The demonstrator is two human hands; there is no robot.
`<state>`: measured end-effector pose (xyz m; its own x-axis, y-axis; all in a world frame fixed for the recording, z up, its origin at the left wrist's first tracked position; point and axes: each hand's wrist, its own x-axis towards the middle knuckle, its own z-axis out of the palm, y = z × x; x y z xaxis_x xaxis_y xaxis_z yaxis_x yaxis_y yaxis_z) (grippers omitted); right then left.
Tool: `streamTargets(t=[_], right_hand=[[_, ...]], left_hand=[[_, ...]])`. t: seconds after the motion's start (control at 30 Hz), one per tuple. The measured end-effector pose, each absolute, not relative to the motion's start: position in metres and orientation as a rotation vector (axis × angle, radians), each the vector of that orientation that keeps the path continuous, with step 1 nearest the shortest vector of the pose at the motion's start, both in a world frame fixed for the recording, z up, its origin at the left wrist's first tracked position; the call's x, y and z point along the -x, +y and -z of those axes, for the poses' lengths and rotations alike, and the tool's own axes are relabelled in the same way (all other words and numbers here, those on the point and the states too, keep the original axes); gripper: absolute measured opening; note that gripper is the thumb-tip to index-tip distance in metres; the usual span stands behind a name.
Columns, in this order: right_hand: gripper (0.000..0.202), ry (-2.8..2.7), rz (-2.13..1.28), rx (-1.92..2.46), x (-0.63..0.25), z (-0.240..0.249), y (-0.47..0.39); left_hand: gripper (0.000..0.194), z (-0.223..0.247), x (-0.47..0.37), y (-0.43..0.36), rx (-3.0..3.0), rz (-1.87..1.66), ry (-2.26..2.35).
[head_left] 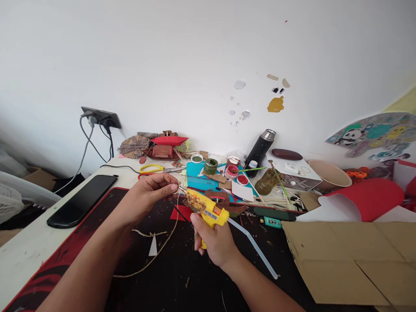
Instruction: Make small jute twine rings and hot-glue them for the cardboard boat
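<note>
My right hand [216, 240] is wrapped round the handle of a yellow glue gun [204, 206], whose nozzle points left. A long translucent glue stick [255, 247] sticks out of its rear. At the nozzle tip my left hand [157, 190] pinches something small, at one end of a thin twine [170, 234]; the piece itself is mostly hidden by the fingers. The twine hangs down and curves left over the black and red mat [169, 281]. A small white paper triangle [153, 246] lies on the mat inside the curve.
Paint jars [211, 166], blue sheets [195, 184] and scissors [152, 168] lie behind my hands. A black phone [82, 201] is at left. A black flask [260, 149] leans at the back. Cardboard [351, 260] covers the right side, beside a red roll [373, 199].
</note>
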<state>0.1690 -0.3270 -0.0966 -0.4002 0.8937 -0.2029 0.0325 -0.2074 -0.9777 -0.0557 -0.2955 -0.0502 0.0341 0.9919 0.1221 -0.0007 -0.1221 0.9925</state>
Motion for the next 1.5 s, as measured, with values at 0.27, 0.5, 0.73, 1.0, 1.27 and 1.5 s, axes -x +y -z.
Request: streamTargets(t=[0.27,0.5,0.73,1.0,1.27,1.5], right_hand=[[0.076,-1.398,-1.686,1.122,-0.1695,0.0972,-0.3272],[0.077,-1.388,-1.692,1.14,-0.1688,0.0977,-0.3251],[0.077,-1.39,-1.689,1.147,-0.1691,0.097,-0.3256],[0.072,-1.401,-1.687,1.123,-0.1697,0.0967,-0.326],[0.074,-1.386,-1.688,1.135,-0.1697,0.0957,-0.3267],[0.074,-1.38,-1.679,1.14,-0.1683,0.0938,-0.3274]], left_hand=[[0.031,0.0511,0.0562,-0.2951,-1.307,-1.273,1.128],[0.03,0.0509,0.0563,-0.2957,-1.307,-1.272,1.128],[0.03,0.0501,0.0561,-0.2958,-1.302,-1.28,1.129],[0.033,0.0483,0.0556,-0.2948,-1.299,-1.283,1.148],[0.031,0.0499,0.0559,-0.2957,-1.289,-1.288,1.138],[0.029,0.0521,0.0579,-0.2948,-1.321,-1.278,1.134]])
